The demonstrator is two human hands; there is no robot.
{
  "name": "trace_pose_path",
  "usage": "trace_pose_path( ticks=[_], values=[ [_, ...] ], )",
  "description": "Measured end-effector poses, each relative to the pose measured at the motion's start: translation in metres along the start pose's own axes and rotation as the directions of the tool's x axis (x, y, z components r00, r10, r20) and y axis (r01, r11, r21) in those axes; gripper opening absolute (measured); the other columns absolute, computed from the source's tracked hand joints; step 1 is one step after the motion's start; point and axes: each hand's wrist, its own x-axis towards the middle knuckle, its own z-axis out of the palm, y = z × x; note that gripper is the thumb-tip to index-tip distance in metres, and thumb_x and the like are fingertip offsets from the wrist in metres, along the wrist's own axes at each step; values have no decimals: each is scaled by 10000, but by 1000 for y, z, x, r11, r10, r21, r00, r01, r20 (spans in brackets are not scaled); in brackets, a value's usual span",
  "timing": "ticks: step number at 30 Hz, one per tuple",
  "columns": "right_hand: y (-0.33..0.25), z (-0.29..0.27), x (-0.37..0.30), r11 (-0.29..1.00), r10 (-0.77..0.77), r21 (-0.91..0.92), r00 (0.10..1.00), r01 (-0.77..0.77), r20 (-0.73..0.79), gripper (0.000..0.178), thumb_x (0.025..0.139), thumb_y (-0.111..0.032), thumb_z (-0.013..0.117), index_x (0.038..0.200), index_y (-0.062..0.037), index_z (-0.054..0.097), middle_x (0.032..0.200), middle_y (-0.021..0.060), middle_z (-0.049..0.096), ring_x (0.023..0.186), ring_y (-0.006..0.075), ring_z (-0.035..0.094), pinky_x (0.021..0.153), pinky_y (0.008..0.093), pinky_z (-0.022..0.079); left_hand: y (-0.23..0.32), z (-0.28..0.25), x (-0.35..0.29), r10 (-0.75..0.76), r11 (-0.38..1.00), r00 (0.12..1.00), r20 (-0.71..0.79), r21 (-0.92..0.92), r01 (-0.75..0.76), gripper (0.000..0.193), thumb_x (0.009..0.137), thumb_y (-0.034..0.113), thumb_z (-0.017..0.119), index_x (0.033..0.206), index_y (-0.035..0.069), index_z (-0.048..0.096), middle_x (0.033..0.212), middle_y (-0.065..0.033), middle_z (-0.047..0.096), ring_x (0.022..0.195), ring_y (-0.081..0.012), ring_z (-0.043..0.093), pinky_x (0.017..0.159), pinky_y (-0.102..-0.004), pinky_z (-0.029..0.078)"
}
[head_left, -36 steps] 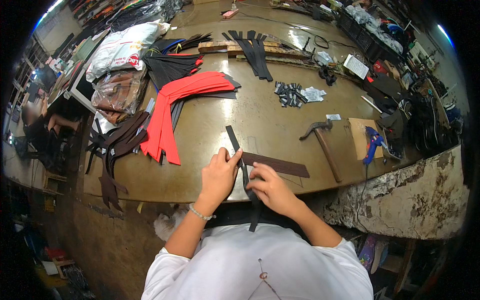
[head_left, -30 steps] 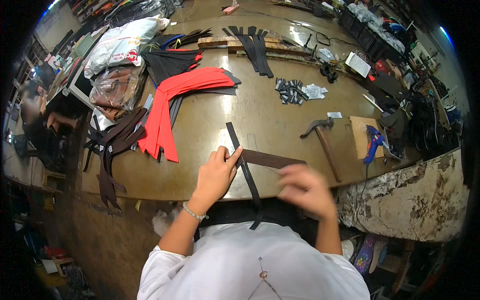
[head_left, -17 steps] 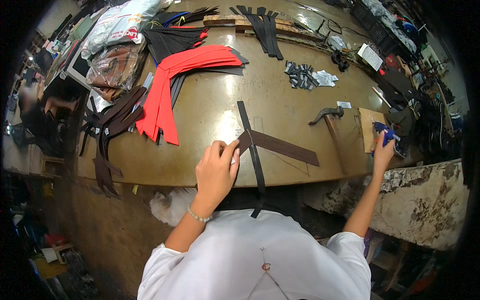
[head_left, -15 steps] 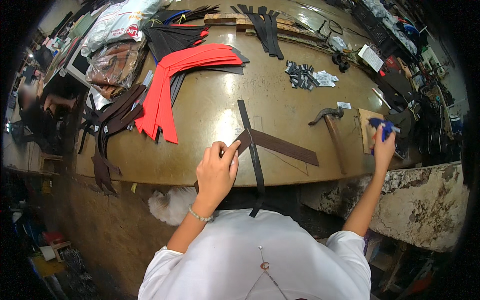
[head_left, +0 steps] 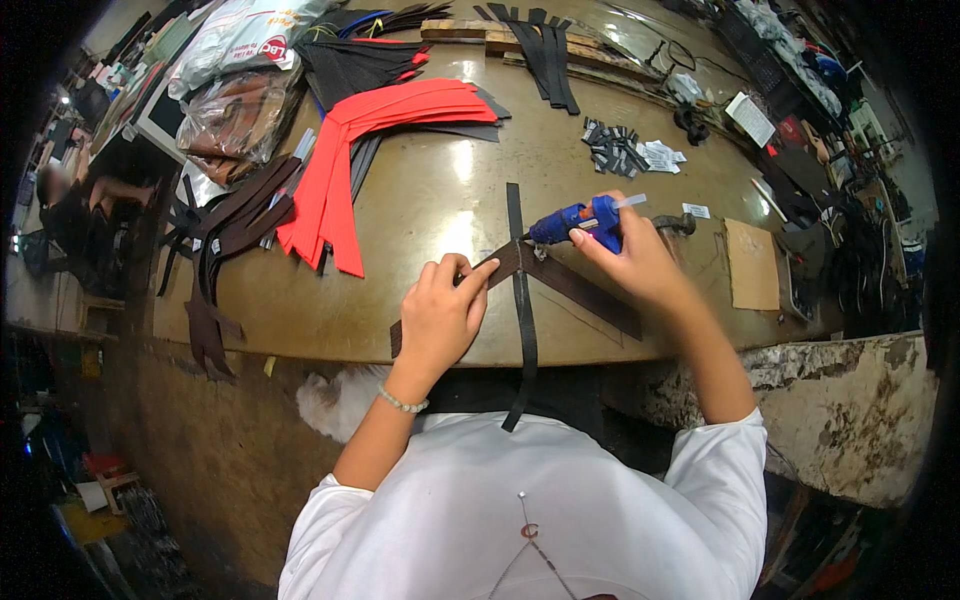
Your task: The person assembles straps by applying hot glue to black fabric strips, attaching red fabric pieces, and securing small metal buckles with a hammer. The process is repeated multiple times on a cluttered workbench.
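Observation:
My left hand (head_left: 440, 308) is closed on the left arm of a dark brown V-shaped strap (head_left: 585, 290), its fingers pinching and pressing it near the peak. A narrow black strip (head_left: 527, 325) crosses the V at its peak, and its near end hangs over the table edge against my shirt. A blue hot glue gun (head_left: 580, 222) is gripped in my right hand (head_left: 640, 255), with a clear glue stick poking out of its back. Its nozzle is at the crossing of strap and strip; whether it touches, I cannot tell.
Red V-shaped pieces (head_left: 345, 160) and brown straps (head_left: 215, 245) lie left on the table (head_left: 430, 190). Small black pieces (head_left: 612, 148) lie beyond my right hand. A hammer (head_left: 682, 225) is partly hidden by my right arm, near a cardboard square (head_left: 752, 265). A white furry animal (head_left: 345, 400) is below.
My right hand has brought the glue gun left from the cardboard square to the strap's peak. The strap and black strip sit slightly farther right in view, with my left hand still on the strap.

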Motion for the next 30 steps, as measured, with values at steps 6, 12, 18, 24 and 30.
trace_pose_path(
  ticks=[6,12,18,24,30],
  values=[
    [4,4,6,1000,7,-30,999,-6,43,447,891,-336,693,1138,-20,496,857,216,699,768,386,697,668,417,534,1,0,1,-9,1000,1000,0,5,9,297,821,129,671,1101,217,717,918,-34,583,782,-221,583,620,-347,498],
    [-1,4,-13,1000,-27,-8,997,28,77,437,891,-326,682,1128,-18,481,823,221,688,745,405,685,654,439,531,1,0,1,-3,1000,1000,4,14,3,308,824,127,671,1117,216,705,905,-30,579,775,-221,582,620,-349,498],
    [-10,2,-39,999,4,-45,985,3,172,440,889,-344,677,1142,-31,501,769,229,655,725,414,664,641,436,516,1,1,1,24,999,1000,14,22,-24,313,827,125,667,1125,217,699,907,-33,576,775,-222,580,639,-350,500],
    [26,-24,-74,896,198,410,980,-171,-23,367,897,-292,711,1139,-65,557,850,22,645,691,93,617,578,257,503,-2,-3,8,63,998,996,65,-14,-62,327,837,132,664,1153,215,686,945,-36,582,799,-235,579,671,-360,508],
    [155,-89,-106,796,205,-44,337,-603,-919,581,965,-485,559,1187,51,543,999,226,682,942,372,656,823,433,484,0,-11,11,-26,948,998,58,-315,43,510,828,39,650,1314,182,587,1022,-79,552,855,-223,557,734,-314,495]
  ],
)
